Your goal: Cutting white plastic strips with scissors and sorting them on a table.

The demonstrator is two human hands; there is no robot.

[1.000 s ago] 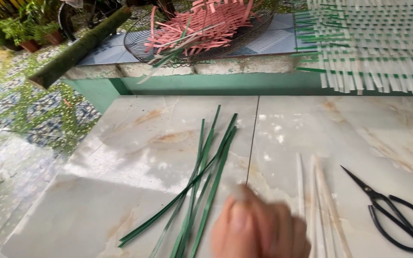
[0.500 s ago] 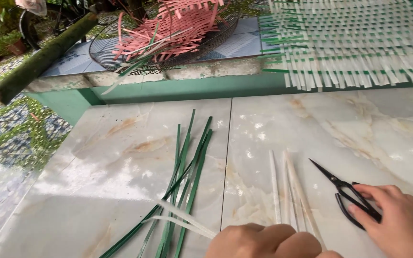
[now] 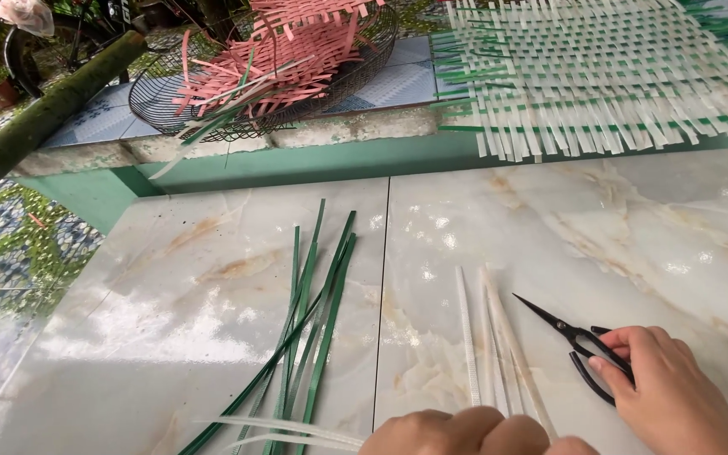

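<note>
The right hand point(image 3: 671, 396) has come in and now grips the black scissors point(image 3: 579, 345) on the marble table point(image 3: 212, 286) — beside the white strips point(image 3: 486, 345) (green strips point(image 3: 305, 329) lie left) — while the left hand point(image 3: 457, 431) stays curled over the white ends.

Cut off and covered at the bottom edge

The left hand point(image 3: 473, 432) is cropped by the frame, its fingers unseen; the right hand point(image 3: 676, 396) covers the scissors' point(image 3: 575, 341) handles; the white strips' point(image 3: 486, 337) near ends vanish under the left hand.
</note>
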